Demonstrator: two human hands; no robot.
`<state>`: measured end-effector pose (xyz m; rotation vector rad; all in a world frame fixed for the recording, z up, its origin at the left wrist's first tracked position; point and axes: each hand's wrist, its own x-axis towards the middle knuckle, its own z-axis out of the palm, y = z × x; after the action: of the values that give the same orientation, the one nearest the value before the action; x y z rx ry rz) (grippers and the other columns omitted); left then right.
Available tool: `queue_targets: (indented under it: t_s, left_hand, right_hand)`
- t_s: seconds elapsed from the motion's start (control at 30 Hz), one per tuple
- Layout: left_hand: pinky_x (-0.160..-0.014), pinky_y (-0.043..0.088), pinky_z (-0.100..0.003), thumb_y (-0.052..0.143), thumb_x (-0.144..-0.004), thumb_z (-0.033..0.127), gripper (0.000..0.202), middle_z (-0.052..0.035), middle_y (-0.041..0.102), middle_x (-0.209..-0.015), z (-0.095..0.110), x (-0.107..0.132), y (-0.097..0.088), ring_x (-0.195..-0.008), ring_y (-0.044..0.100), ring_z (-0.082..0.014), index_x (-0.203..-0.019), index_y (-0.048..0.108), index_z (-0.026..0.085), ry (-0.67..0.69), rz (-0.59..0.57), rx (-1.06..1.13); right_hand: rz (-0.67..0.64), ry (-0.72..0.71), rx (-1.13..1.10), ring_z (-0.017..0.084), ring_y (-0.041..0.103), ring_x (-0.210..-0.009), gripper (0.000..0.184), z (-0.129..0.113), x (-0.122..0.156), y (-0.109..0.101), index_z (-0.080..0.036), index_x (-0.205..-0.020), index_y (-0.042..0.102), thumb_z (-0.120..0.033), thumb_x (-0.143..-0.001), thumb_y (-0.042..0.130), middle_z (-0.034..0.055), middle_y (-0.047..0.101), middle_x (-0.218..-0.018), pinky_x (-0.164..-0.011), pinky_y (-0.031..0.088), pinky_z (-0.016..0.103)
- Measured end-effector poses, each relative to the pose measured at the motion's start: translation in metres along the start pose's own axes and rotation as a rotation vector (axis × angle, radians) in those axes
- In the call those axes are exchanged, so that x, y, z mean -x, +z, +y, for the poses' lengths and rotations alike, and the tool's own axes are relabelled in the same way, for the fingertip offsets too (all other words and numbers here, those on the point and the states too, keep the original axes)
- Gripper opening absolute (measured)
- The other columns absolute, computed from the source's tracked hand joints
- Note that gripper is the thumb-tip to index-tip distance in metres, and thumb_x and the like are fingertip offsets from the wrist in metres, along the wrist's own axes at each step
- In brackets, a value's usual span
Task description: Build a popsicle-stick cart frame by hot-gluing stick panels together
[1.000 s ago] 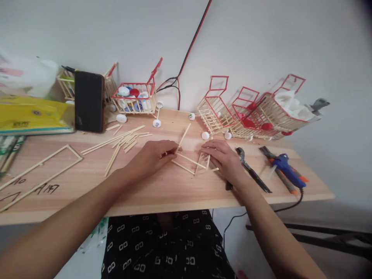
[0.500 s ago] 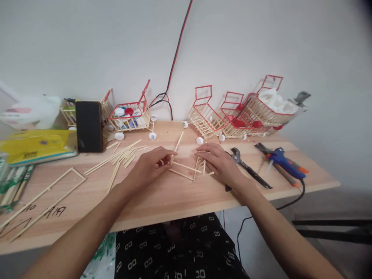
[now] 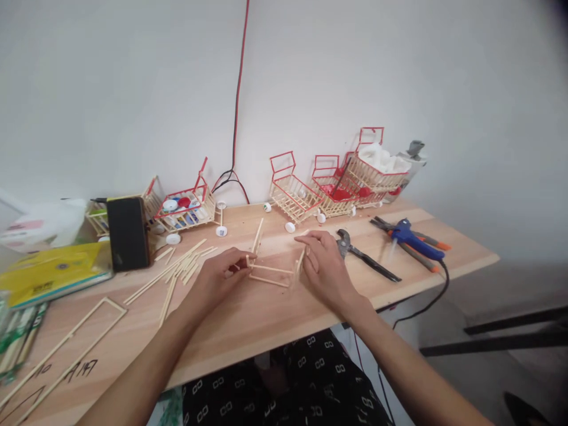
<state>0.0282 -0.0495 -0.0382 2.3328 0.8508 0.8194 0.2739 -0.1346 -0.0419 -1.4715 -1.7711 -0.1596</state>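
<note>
A small open frame of thin wooden sticks (image 3: pixel 271 269) stands on the table in front of me. My left hand (image 3: pixel 227 273) is closed in a pinch on its left end, where an upright corner meets the long sticks. My right hand (image 3: pixel 327 265) is at the other end, index finger reaching forward and the other fingers curled about the end sticks; its fingertips partly hide that end. Just beyond the left fingertips, a loose-looking stick (image 3: pixel 258 235) points away from me.
Cut sticks (image 3: pixel 181 267) and a long rectangular stick frame (image 3: pixel 95 340) lie left. Miniature stick carts (image 3: pixel 295 198) line the wall, with a phone (image 3: pixel 128 234) at left. Pincers (image 3: pixel 368 257), pliers (image 3: pixel 426 260) and a blue glue gun (image 3: pixel 412 239) lie right.
The view has shifted, so the scene sits lower and further left. My right hand has turned, its fingers more curled and the index finger stretched out. My left hand keeps its pinch on the frame.
</note>
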Motion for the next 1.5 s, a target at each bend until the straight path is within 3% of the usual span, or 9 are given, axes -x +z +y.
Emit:
queue_targets:
  t_s: [0.17, 0.43, 0.6, 0.73, 0.83, 0.97, 1.13, 1.33, 1.5]
  left_hand:
    - [-0.069, 0.05, -0.025, 0.057, -0.088, 0.028, 0.02, -0.0015, 0.068, -0.083, 0.003, -0.001, 0.0, -0.072, 0.062, -0.0141, -0.105, 0.067, 0.022, 0.0, 0.013, -0.022]
    - [-0.066, 0.046, -0.025, 0.056, -0.087, 0.03, 0.016, -0.0009, 0.068, -0.08, 0.011, -0.001, -0.004, -0.071, 0.061, -0.0146, -0.094, 0.068, 0.021, -0.02, 0.015, -0.047]
    - [-0.066, 0.046, -0.026, 0.058, -0.084, 0.033, 0.018, -0.0024, 0.068, -0.081, 0.009, -0.002, -0.013, -0.072, 0.061, -0.0154, -0.092, 0.068, 0.019, -0.085, 0.107, -0.047]
    - [-0.069, 0.048, -0.027, 0.06, -0.082, 0.036, 0.022, -0.0054, 0.069, -0.089, 0.003, -0.002, -0.022, -0.074, 0.062, -0.0163, -0.09, 0.067, 0.017, -0.111, 0.161, 0.001]
    - [-0.07, 0.049, -0.028, 0.059, -0.082, 0.037, 0.022, -0.0061, 0.069, -0.09, 0.0, -0.003, -0.024, -0.075, 0.062, -0.0167, -0.088, 0.067, 0.017, -0.126, 0.179, -0.004]
    - [-0.069, 0.049, -0.028, 0.06, -0.08, 0.037, 0.024, -0.0058, 0.069, -0.087, 0.001, -0.003, -0.023, -0.074, 0.062, -0.0173, -0.089, 0.067, 0.016, -0.136, 0.173, 0.002]
    - [-0.071, 0.049, -0.029, 0.059, -0.081, 0.037, 0.022, -0.0061, 0.071, -0.09, 0.003, -0.003, -0.019, -0.08, 0.064, -0.0191, -0.088, 0.068, 0.018, -0.101, 0.156, -0.032]
    - [-0.07, 0.048, -0.027, 0.06, -0.082, 0.035, 0.02, -0.0057, 0.07, -0.089, 0.004, -0.002, -0.022, -0.078, 0.063, -0.0179, -0.085, 0.068, 0.017, -0.092, 0.152, -0.038]
    - [-0.066, 0.049, -0.026, 0.062, -0.081, 0.039, 0.027, -0.005, 0.07, -0.089, -0.007, -0.001, -0.032, -0.072, 0.063, -0.0161, -0.094, 0.069, 0.017, -0.177, 0.223, -0.002]
  right_hand:
    - [-0.059, 0.165, -0.067, 0.02, 0.056, -0.08, 0.031, -0.01, 0.026, -0.006, -0.017, -0.119, 0.056, -0.014, -0.091, 0.044, 0.0071, 0.055, -0.09, -0.073, 0.051, 0.034]
    - [-0.129, 0.122, -0.155, 0.02, 0.06, -0.093, 0.036, -0.014, 0.043, -0.019, -0.023, -0.122, 0.054, -0.011, -0.093, 0.037, 0.0063, 0.061, -0.096, -0.081, 0.051, 0.034]
    - [-0.217, 0.108, -0.113, 0.021, 0.059, -0.093, 0.023, -0.026, 0.041, -0.024, -0.022, -0.115, 0.057, -0.025, -0.093, 0.049, 0.0073, 0.063, -0.099, -0.083, 0.051, 0.038]
    - [-0.317, 0.045, -0.067, 0.023, 0.058, -0.097, 0.023, -0.042, 0.04, -0.011, -0.022, -0.106, 0.062, -0.034, -0.086, 0.064, 0.0064, 0.063, -0.102, -0.086, 0.049, 0.038]
    - [-0.304, 0.063, 0.021, 0.024, 0.057, -0.095, 0.03, -0.049, 0.033, 0.006, -0.02, -0.104, 0.062, -0.039, -0.082, 0.068, 0.0074, 0.063, -0.1, -0.085, 0.048, 0.038]
    - [-0.266, 0.135, 0.108, 0.025, 0.058, -0.094, 0.036, -0.053, 0.019, 0.027, -0.019, -0.098, 0.06, -0.049, -0.081, 0.067, 0.0077, 0.064, -0.097, -0.081, 0.047, 0.037]
    - [-0.374, 0.145, 0.211, 0.024, 0.062, -0.083, 0.03, -0.065, 0.009, 0.037, -0.019, -0.091, 0.06, -0.048, -0.085, 0.063, 0.0069, 0.067, -0.088, -0.072, 0.046, 0.034]
    - [-0.496, 0.234, 0.263, 0.024, 0.065, -0.083, 0.02, -0.076, 0.002, 0.025, -0.017, -0.095, 0.06, -0.035, -0.092, 0.053, 0.0104, 0.07, -0.09, -0.069, 0.044, 0.033]
    - [-0.433, 0.241, 0.159, 0.023, 0.065, -0.08, 0.019, -0.063, 0.013, 0.002, -0.018, -0.097, 0.059, -0.035, -0.092, 0.053, 0.0071, 0.07, -0.088, -0.068, 0.043, 0.032]
